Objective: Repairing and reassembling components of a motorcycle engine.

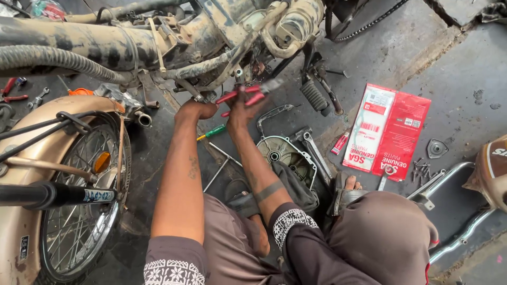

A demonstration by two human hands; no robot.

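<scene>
I sit on a stained concrete floor beneath a muddy motorcycle frame (105,42). My right hand (244,110) is closed around red-handled pliers (248,96), whose jaws point right toward the underside of the engine. My left hand (194,110) reaches up beside it and grips a small part under the frame; what it holds is hidden by the fingers. A green-handled screwdriver (212,132) lies on the floor just under both wrists.
A front wheel with a gold mudguard (79,211) stands at left. An engine cover (285,155), a T-handle wrench (222,163), a spanner (316,153), a red parts packet (388,132), loose screws (422,170) and a chrome rail (454,211) lie on the floor.
</scene>
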